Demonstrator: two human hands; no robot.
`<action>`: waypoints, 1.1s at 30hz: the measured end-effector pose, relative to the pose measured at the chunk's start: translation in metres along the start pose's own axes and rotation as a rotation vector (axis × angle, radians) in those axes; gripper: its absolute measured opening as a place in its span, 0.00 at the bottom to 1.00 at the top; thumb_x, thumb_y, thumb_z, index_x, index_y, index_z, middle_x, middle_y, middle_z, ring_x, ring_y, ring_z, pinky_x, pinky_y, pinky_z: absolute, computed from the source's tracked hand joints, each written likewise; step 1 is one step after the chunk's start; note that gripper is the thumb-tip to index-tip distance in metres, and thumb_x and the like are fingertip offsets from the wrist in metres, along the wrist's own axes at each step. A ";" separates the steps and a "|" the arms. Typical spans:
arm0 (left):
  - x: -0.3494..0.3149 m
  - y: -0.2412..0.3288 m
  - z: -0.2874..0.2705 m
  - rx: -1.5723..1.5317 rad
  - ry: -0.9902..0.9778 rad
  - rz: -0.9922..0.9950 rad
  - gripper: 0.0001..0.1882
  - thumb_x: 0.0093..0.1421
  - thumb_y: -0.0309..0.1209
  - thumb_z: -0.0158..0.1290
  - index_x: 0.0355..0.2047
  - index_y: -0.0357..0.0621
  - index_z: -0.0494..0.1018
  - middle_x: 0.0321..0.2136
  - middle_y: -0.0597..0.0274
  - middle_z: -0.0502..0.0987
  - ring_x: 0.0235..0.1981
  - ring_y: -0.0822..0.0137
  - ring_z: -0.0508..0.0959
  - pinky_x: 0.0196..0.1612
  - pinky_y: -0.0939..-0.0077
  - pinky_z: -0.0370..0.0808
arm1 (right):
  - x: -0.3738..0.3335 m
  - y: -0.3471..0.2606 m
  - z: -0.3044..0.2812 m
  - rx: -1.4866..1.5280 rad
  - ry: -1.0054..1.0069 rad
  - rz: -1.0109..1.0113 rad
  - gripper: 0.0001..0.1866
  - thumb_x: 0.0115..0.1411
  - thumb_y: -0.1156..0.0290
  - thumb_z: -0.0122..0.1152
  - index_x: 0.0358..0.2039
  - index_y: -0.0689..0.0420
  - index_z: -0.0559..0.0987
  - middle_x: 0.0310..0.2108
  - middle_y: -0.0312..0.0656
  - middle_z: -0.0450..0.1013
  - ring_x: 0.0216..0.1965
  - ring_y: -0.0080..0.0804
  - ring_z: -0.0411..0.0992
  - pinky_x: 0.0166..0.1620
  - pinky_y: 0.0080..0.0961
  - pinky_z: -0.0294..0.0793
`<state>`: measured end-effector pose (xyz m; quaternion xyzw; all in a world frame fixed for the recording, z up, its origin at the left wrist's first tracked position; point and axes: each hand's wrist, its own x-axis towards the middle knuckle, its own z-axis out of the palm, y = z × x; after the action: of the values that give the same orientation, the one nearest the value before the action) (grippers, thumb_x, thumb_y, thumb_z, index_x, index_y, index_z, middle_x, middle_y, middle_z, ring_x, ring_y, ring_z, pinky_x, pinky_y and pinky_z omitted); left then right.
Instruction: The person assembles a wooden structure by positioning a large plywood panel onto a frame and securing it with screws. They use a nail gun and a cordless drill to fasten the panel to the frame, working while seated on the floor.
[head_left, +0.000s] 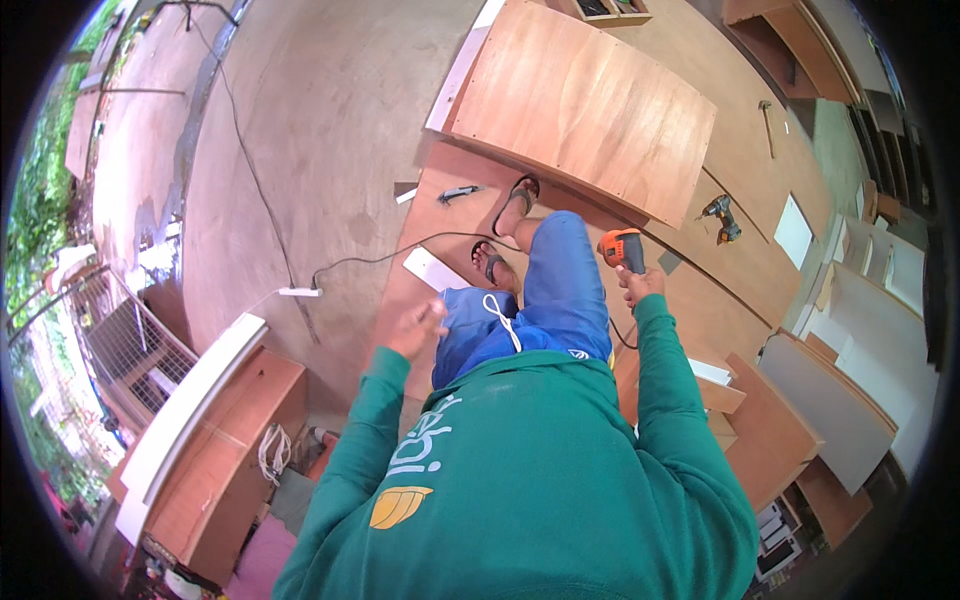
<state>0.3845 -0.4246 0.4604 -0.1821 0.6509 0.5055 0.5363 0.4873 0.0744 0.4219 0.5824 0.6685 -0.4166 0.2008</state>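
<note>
My right hand is closed round an orange-and-black corded power tool, which looks like a palm sander, held up beside my right knee. Its working face is hidden. My left hand hovers by my left thigh, somewhat blurred, its fingers loosely bent and apart with nothing visible in them. Just beyond my sandalled feet lies a large plywood cabinet, its broad panel facing up. A small grey-and-black hand tool rests on the board left of my feet, and a white strip lies nearer.
A cordless drill, a hammer and a white sheet lie to the right. A black cord runs across the floor from a white power strip. Wooden cabinet parts stand at the right; a long wooden box is at the left.
</note>
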 end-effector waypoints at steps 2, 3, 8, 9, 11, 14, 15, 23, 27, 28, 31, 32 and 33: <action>0.025 0.044 -0.017 0.044 0.112 0.163 0.39 0.75 0.62 0.50 0.70 0.42 0.72 0.57 0.53 0.81 0.47 0.64 0.83 0.58 0.68 0.76 | 0.002 -0.008 0.001 0.035 -0.018 -0.017 0.17 0.59 0.58 0.77 0.38 0.59 0.87 0.23 0.38 0.78 0.19 0.28 0.75 0.21 0.32 0.74; 0.036 0.068 -0.023 0.200 0.126 0.202 0.39 0.75 0.61 0.50 0.70 0.42 0.72 0.57 0.53 0.81 0.49 0.64 0.82 0.58 0.68 0.76 | 0.004 -0.013 0.002 0.019 -0.023 -0.028 0.17 0.59 0.58 0.78 0.38 0.58 0.87 0.24 0.38 0.79 0.20 0.28 0.76 0.22 0.32 0.75; 0.082 0.183 0.001 0.495 -0.023 0.183 0.38 0.76 0.61 0.47 0.69 0.40 0.72 0.57 0.51 0.81 0.59 0.61 0.78 0.61 0.65 0.75 | 0.000 -0.045 0.028 0.077 0.000 -0.241 0.21 0.58 0.55 0.78 0.42 0.59 0.87 0.25 0.43 0.81 0.25 0.35 0.80 0.32 0.39 0.79; 0.091 0.202 0.015 0.592 -0.076 0.234 0.39 0.76 0.62 0.47 0.69 0.41 0.72 0.58 0.51 0.80 0.60 0.60 0.78 0.61 0.63 0.75 | -0.004 -0.055 0.032 0.035 0.024 -0.310 0.22 0.58 0.55 0.78 0.43 0.59 0.87 0.26 0.45 0.82 0.27 0.37 0.81 0.34 0.40 0.80; 0.105 0.231 0.047 0.535 -0.227 0.159 0.41 0.75 0.65 0.46 0.71 0.43 0.69 0.61 0.50 0.78 0.60 0.57 0.77 0.62 0.57 0.74 | -0.016 -0.079 0.041 -0.011 0.020 -0.392 0.24 0.59 0.54 0.78 0.47 0.60 0.85 0.29 0.48 0.83 0.31 0.43 0.83 0.38 0.43 0.81; 0.131 0.262 0.100 0.193 -0.229 -0.089 0.47 0.71 0.71 0.46 0.75 0.48 0.63 0.65 0.49 0.74 0.61 0.51 0.77 0.63 0.47 0.73 | -0.046 -0.108 0.046 -0.089 -0.043 -0.425 0.31 0.60 0.54 0.76 0.57 0.60 0.82 0.34 0.52 0.85 0.37 0.52 0.84 0.43 0.46 0.82; 0.139 0.271 0.111 0.114 -0.175 -0.162 0.49 0.69 0.73 0.46 0.76 0.49 0.61 0.66 0.49 0.73 0.61 0.50 0.77 0.63 0.44 0.72 | -0.055 -0.117 0.049 -0.148 -0.042 -0.445 0.33 0.60 0.54 0.76 0.61 0.60 0.80 0.37 0.54 0.85 0.39 0.54 0.84 0.44 0.46 0.82; 0.203 0.285 0.111 0.205 -0.199 -0.125 0.27 0.56 0.35 0.71 0.53 0.36 0.79 0.38 0.57 0.86 0.33 0.66 0.86 0.37 0.71 0.84 | -0.089 -0.155 0.089 -0.401 -0.121 -0.600 0.52 0.56 0.64 0.74 0.78 0.60 0.60 0.51 0.52 0.78 0.45 0.55 0.81 0.48 0.50 0.83; 0.251 0.268 0.097 0.227 -0.158 -0.026 0.25 0.57 0.37 0.69 0.51 0.35 0.79 0.39 0.57 0.85 0.35 0.64 0.86 0.39 0.68 0.84 | -0.072 -0.186 0.137 -0.290 -0.037 -0.366 0.48 0.53 0.66 0.73 0.75 0.56 0.65 0.50 0.55 0.79 0.46 0.59 0.81 0.48 0.51 0.83; 0.263 0.268 0.094 0.240 -0.164 -0.005 0.25 0.57 0.37 0.69 0.51 0.36 0.80 0.39 0.57 0.85 0.36 0.64 0.86 0.39 0.67 0.84 | -0.066 -0.195 0.150 -0.261 0.009 -0.289 0.47 0.53 0.67 0.73 0.74 0.54 0.67 0.50 0.56 0.79 0.46 0.60 0.81 0.48 0.51 0.83; 0.288 0.284 0.079 0.397 -0.250 0.046 0.27 0.57 0.38 0.69 0.54 0.39 0.79 0.42 0.57 0.85 0.42 0.63 0.86 0.41 0.63 0.84 | -0.057 -0.214 0.179 -0.177 0.021 -0.214 0.40 0.53 0.67 0.71 0.69 0.54 0.72 0.51 0.57 0.79 0.47 0.61 0.81 0.50 0.50 0.82; 0.293 0.291 0.076 0.457 -0.271 0.085 0.28 0.57 0.38 0.69 0.55 0.40 0.78 0.43 0.57 0.85 0.44 0.63 0.86 0.42 0.61 0.84 | -0.054 -0.220 0.189 -0.133 0.047 -0.191 0.38 0.54 0.67 0.71 0.67 0.55 0.74 0.51 0.57 0.80 0.47 0.61 0.81 0.50 0.50 0.82; 0.295 0.297 0.073 0.398 -0.267 -0.011 0.28 0.58 0.38 0.69 0.56 0.41 0.77 0.44 0.57 0.85 0.45 0.63 0.86 0.43 0.59 0.84 | -0.053 -0.225 0.199 -0.087 0.074 -0.168 0.36 0.54 0.67 0.71 0.65 0.56 0.75 0.51 0.57 0.80 0.48 0.61 0.81 0.50 0.50 0.82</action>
<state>0.0846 -0.1461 0.3436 -0.0081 0.6599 0.3839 0.6458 0.2438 -0.1098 0.4208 0.5297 0.7396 -0.3807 0.1656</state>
